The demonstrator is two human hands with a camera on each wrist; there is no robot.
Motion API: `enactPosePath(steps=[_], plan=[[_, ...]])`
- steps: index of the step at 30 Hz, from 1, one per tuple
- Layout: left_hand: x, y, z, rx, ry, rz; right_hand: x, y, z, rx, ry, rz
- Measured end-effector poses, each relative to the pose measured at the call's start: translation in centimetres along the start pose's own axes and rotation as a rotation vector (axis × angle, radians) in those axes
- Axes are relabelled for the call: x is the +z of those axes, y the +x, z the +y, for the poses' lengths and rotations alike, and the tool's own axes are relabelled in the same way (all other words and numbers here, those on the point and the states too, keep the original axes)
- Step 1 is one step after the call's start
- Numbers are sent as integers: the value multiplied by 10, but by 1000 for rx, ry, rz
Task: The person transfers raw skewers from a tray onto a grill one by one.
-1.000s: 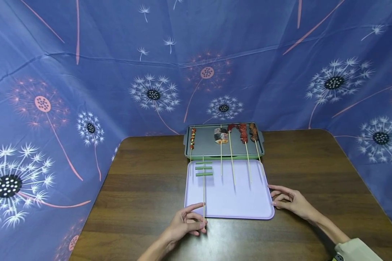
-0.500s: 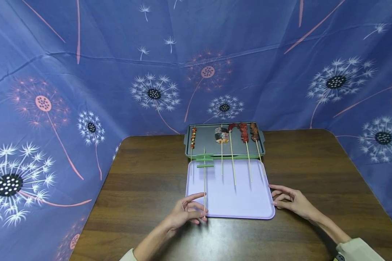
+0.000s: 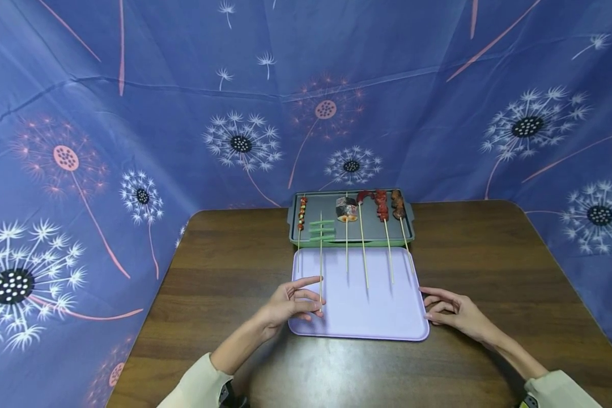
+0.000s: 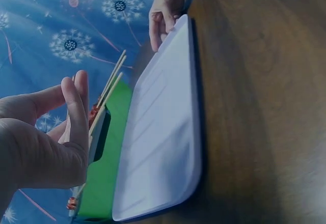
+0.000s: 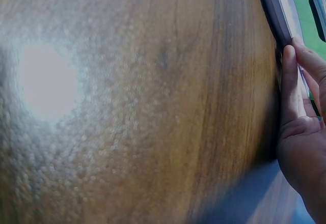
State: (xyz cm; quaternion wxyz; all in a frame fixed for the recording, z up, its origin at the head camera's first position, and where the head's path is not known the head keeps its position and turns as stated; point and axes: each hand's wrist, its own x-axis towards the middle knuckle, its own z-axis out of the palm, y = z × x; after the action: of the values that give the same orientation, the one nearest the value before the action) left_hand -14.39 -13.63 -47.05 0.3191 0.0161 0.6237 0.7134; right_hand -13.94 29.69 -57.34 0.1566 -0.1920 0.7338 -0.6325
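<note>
My left hand (image 3: 283,306) pinches the lower end of a thin wooden skewer (image 3: 321,260). Several green bean-like pieces (image 3: 322,230) lie crosswise on its far part, overlapping the left side of the grey grill pan (image 3: 318,205) in the head view. Below the stick lies a lilac tray (image 3: 367,323). At the tray's right edge, my right hand (image 3: 456,316) holds the rim between thumb and fingers. The right wrist view shows that thumb (image 5: 289,76) right against the rim. In the left wrist view, the left hand (image 4: 46,142) hides most of the skewer.
On the pan lie a small red-and-green skewer (image 3: 301,214), a fish-like chunk (image 3: 346,208), a dark red curled piece (image 3: 365,196), a red meat skewer (image 3: 382,205) and a brown one (image 3: 398,204). Their sticks reach over the tray. A patterned blue cloth (image 3: 234,68) hangs behind the wooden table (image 3: 224,266).
My left hand has moved forward, carrying the green skewer from over the tray until its pieces overlap the pan. The right hand has stayed at the tray's edge.
</note>
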Motion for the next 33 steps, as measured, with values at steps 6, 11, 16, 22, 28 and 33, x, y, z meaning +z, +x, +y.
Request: enactPosePath(steps=[6, 11, 16, 22, 28, 33], plan=[[0, 15, 23, -16, 6, 7, -2, 0, 0, -9, 14, -3], [-2, 29, 38, -24, 37, 36, -3, 0, 1, -32, 24, -9], [-6, 44, 48, -37, 60, 77, -4, 0, 1, -47, 34, -10], [-10, 60, 52, -63, 68, 110, -4, -1, 0, -38, 25, -11], [-13, 70, 51, -73, 91, 120, -3, -1, 1, -41, 19, -6], [-14, 75, 50, -80, 93, 113, -2, -1, 1, -42, 13, -2]])
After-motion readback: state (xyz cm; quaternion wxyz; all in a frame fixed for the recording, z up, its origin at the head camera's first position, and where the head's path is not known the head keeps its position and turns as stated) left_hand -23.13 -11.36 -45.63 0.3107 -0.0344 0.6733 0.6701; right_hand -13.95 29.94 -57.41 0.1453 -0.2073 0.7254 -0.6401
